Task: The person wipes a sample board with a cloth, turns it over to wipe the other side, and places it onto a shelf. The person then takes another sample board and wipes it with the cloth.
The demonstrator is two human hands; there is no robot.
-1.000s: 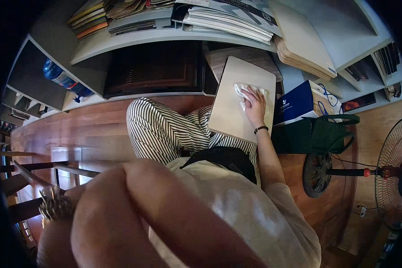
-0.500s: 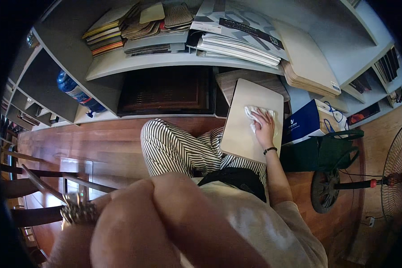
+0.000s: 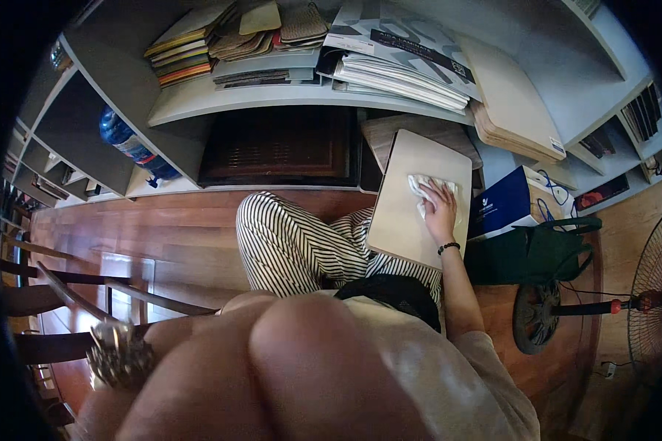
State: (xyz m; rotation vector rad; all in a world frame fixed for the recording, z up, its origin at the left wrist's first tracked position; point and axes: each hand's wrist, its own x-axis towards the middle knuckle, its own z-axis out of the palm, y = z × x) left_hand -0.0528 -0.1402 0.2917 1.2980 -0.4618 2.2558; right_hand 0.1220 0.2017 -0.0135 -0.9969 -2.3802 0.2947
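A beige flat board [image 3: 403, 213] with rounded corners lies slantwise across my lap, its far end by the lower shelf. On its upper right part my right hand [image 3: 440, 209] presses a crumpled white cloth [image 3: 422, 187], fingers bent over it. A dark beaded bracelet circles that wrist. My left hand [image 3: 272, 367] is very close and blurred, filling the lower middle. Its large bent knuckles show and its fingertips are hidden, so I cannot make out whether it holds anything. Shiny gold-coloured jewellery [image 3: 120, 354] shows on it.
Ahead, a white shelf [image 3: 235, 100] bears sample boards [image 3: 180, 48], binders [image 3: 397, 81] and stacked beige boards [image 3: 515, 103]. A blue bottle [image 3: 136, 147] stands left. Rightward are a blue box [image 3: 504, 202], a green bag [image 3: 522, 253] and a fan [image 3: 649, 287]. Wooden chairs [image 3: 59, 294] stand left.
The whole view has shifted slightly. My left hand's blurred knuckles have moved down and right in the picture. My right hand stays on the cloth at nearly the same spot of the board.
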